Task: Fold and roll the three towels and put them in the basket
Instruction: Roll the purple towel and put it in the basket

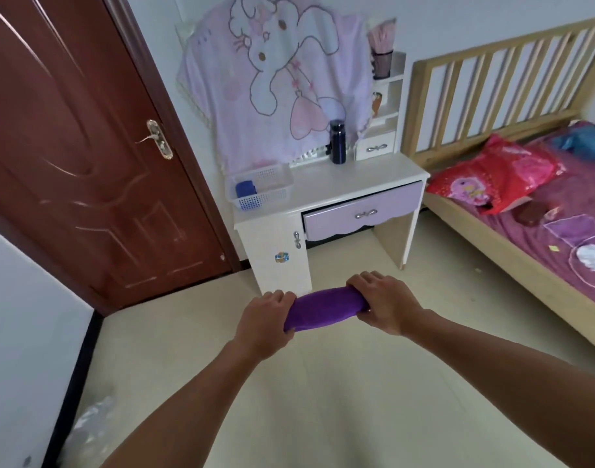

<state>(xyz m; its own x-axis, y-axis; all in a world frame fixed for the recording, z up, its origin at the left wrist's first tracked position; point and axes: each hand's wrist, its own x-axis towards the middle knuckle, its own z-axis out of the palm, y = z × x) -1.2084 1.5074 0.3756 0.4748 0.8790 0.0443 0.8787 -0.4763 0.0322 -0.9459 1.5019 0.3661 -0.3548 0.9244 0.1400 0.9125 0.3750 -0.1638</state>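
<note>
A rolled purple towel (324, 308) is held level in the air in front of me, over the floor. My left hand (267, 319) grips its left end and my right hand (382, 304) grips its right end. Ahead, a white plastic basket (272, 194) stands on the left part of a white desk (350, 180). A rolled blue towel (245, 189) lies inside the basket at its left side. A dark red cloth (530, 214) lies on the bed at the right; whether it is a towel I cannot tell.
A dark blue bottle (337, 141) stands at the back of the desk, with a small drawer shelf (378, 143) beside it. A brown door (86, 157) is at the left. A wooden bed (525, 238) with a red pillow (491, 173) fills the right side. Crumpled plastic (93, 430) lies on the floor.
</note>
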